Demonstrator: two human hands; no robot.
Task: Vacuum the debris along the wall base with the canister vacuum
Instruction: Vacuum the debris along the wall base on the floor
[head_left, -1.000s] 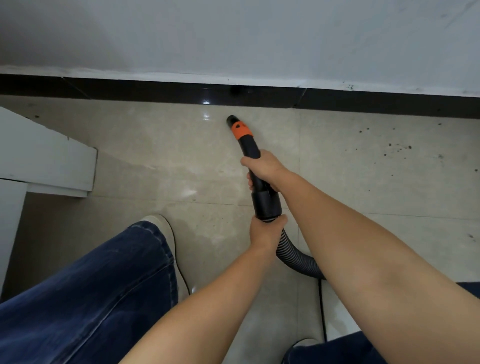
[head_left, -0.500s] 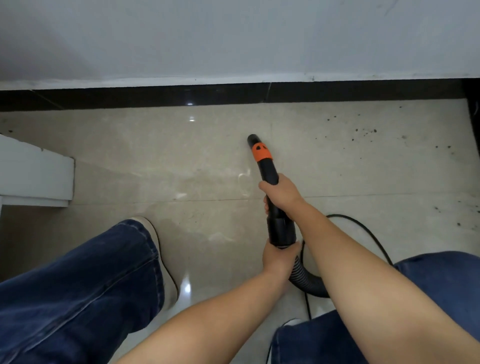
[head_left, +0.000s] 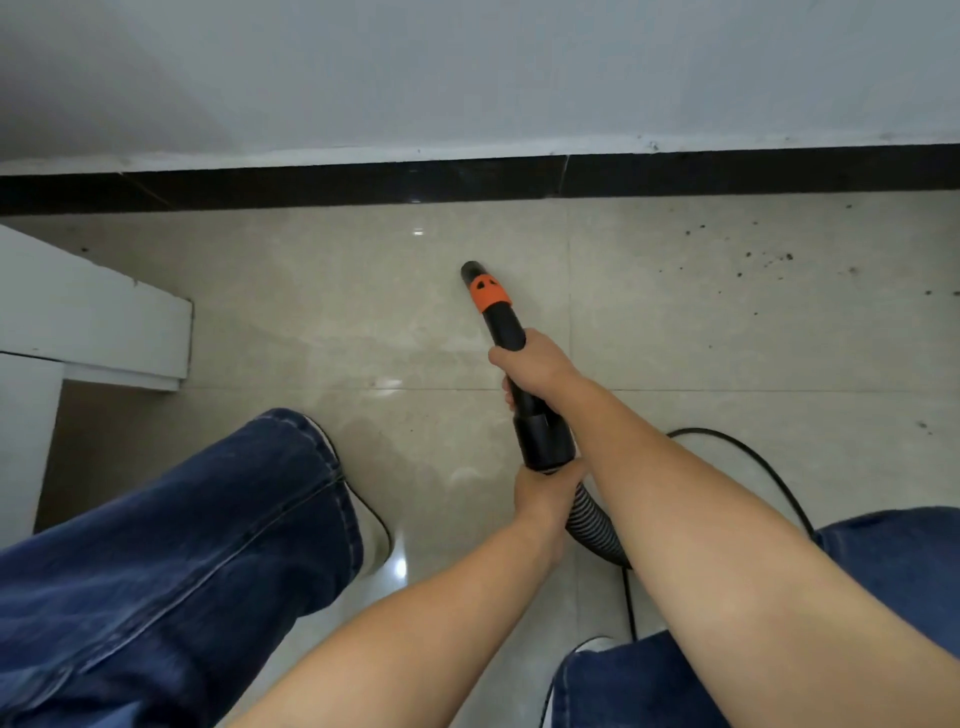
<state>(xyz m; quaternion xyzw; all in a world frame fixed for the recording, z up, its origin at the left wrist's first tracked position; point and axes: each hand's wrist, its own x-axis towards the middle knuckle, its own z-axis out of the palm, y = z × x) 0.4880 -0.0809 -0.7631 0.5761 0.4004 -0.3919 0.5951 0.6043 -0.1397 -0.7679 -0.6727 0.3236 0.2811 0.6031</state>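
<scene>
Our vacuum nozzle (head_left: 485, 293) has pulled back from the black baseboard (head_left: 311, 188), tip over bare tile; right hand (head_left: 535, 364) wraps the wand, left hand (head_left: 545, 486) grips the hose cuff, and debris (head_left: 769, 257) waits well right, so we sweep there next

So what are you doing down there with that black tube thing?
A person is vacuuming the floor by the wall. Both hands hold the vacuum nozzle: the right hand grips it further forward, the left hand grips where the ribbed hose joins. The tip points at the black baseboard. Dark crumbs of debris still lie on the tiles off to the right.
</scene>
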